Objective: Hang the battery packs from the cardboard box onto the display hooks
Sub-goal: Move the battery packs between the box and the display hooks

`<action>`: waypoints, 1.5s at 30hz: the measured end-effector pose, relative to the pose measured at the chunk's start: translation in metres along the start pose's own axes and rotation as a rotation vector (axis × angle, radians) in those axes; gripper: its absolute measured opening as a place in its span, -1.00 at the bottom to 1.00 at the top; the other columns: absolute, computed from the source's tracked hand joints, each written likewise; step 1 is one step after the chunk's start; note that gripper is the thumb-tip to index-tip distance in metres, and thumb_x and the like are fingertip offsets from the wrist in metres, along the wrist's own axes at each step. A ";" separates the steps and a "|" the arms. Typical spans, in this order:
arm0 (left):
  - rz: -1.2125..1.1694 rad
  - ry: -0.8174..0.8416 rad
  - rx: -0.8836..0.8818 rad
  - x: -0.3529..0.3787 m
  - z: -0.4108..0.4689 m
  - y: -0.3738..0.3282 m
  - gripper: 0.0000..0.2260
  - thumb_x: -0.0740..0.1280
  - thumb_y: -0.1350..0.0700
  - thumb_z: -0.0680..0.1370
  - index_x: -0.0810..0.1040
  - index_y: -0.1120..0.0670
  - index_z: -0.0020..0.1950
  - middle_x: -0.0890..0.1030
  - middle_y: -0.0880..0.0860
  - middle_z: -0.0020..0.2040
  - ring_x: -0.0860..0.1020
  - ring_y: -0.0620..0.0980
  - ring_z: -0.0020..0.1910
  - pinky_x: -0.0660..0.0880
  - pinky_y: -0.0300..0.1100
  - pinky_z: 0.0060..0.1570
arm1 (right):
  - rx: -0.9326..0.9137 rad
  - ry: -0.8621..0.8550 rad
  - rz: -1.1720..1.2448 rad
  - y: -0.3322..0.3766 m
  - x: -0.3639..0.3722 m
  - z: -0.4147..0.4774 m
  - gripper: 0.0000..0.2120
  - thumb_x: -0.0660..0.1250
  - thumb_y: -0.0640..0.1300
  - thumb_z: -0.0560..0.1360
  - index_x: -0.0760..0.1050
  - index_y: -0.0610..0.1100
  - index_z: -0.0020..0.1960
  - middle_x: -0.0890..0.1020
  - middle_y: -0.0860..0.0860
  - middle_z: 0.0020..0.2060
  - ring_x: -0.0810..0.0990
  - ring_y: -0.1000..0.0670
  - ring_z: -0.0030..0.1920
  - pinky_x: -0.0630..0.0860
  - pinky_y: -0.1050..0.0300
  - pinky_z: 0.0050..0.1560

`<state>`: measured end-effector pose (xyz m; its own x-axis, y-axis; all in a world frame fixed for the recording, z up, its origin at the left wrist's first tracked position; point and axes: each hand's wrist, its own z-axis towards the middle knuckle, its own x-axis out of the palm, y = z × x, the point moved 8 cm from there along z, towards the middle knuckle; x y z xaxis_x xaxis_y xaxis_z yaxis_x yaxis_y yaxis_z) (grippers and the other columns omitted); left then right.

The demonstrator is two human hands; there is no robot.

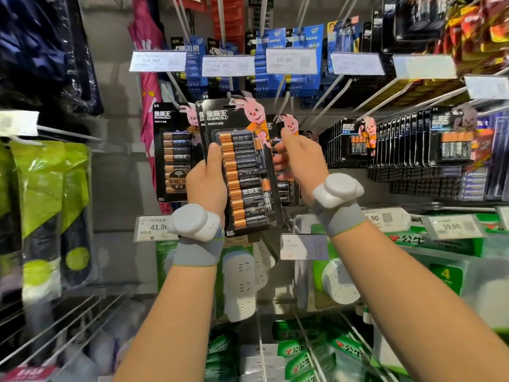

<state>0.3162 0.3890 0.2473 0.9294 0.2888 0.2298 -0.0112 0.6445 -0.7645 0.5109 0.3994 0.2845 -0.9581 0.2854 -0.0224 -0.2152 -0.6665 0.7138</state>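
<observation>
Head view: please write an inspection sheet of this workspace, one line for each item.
Surface: no table; a shop display wall with metal hooks and price tags.
Job's things: one large battery pack held upright before the hooks; the cardboard box is not in view.
Clutter: more battery packs hang on the right; green bags hang on the left; socket boxes lie below.
Hands: left hand grips the pack's left edge; right hand is at another pack behind it.
Cables: nothing seen.
Surroundings: a shop aisle; both wrists wear grey bands with white devices.
</observation>
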 end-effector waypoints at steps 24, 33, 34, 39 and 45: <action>-0.131 0.043 -0.025 0.020 -0.025 -0.006 -0.48 0.31 -0.19 0.53 0.58 0.32 -0.14 0.60 0.38 -0.14 0.60 0.33 -0.10 0.56 0.21 0.02 | 0.012 -0.028 0.113 -0.003 -0.009 -0.040 -0.15 0.59 0.16 0.18 0.27 -0.10 0.30 0.62 -0.06 0.13 0.63 -0.04 0.11 0.54 -0.14 0.16; -0.121 0.018 -0.020 0.007 -0.019 -0.001 -0.51 0.31 -0.19 0.53 0.49 0.25 -0.28 0.55 0.35 -0.23 0.52 0.18 -0.25 0.54 0.07 -0.05 | 0.031 -0.034 0.104 0.000 -0.013 -0.022 -0.19 0.57 0.22 0.11 0.33 -0.01 0.23 0.60 -0.08 0.15 0.61 -0.11 0.13 0.54 -0.18 0.15; -0.108 0.008 -0.018 0.005 -0.017 -0.001 -0.54 0.30 -0.16 0.55 0.47 0.23 -0.29 0.52 0.30 -0.27 0.48 0.13 -0.27 0.50 0.03 -0.10 | 0.040 -0.034 0.115 0.000 -0.012 -0.020 -0.20 0.57 0.24 0.09 0.34 0.00 0.21 0.59 -0.10 0.16 0.61 -0.14 0.13 0.54 -0.20 0.13; -0.083 -0.002 -0.008 0.000 -0.007 0.004 -0.52 0.29 -0.19 0.55 0.58 0.27 -0.12 0.55 0.17 -0.20 0.51 0.04 -0.21 0.52 0.14 0.03 | 0.020 -0.075 0.095 0.001 -0.020 -0.003 -0.09 0.55 0.38 0.02 0.36 0.00 0.22 0.54 -0.12 0.22 0.54 -0.19 0.21 0.51 -0.23 0.18; -0.060 -0.032 0.017 -0.009 0.000 0.001 -0.50 0.28 -0.12 0.58 0.55 0.37 -0.12 0.51 0.18 -0.23 0.44 0.02 -0.24 0.43 -0.18 -0.20 | 0.071 -0.133 0.122 -0.009 -0.031 0.011 -0.16 0.55 0.23 0.10 0.35 -0.09 0.26 0.54 -0.17 0.22 0.56 -0.20 0.19 0.54 -0.23 0.13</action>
<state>0.3077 0.3871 0.2442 0.9164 0.2713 0.2943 0.0380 0.6730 -0.7387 0.5449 0.4038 0.2867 -0.9418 0.2973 0.1567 -0.0806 -0.6526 0.7534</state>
